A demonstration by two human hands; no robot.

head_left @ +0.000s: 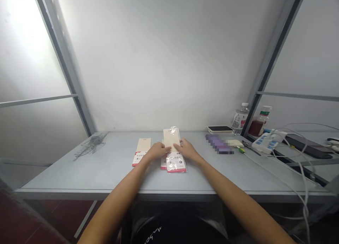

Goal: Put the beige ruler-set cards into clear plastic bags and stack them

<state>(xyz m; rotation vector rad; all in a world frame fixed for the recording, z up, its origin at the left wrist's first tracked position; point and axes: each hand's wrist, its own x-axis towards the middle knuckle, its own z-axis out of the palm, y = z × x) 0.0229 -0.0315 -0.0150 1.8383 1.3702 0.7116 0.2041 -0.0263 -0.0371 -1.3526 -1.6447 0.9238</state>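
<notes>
A cream packet in clear plastic wrap [173,139] lies in the middle of the grey table [106,173], on top of another packet whose edge shows under it. My left hand [156,151] grips the wrapped packet's left side with curled fingers. My right hand [186,149] pinches its right side. A second cream packet with a red lower band [142,151] lies flat just left of my left hand, untouched.
A wire tangle [90,145] lies at the far left. To the right are a dark flat device [220,129], two bottles [239,119], a blurred purple object [219,144], a white power strip [266,141] and cables trailing off the edge.
</notes>
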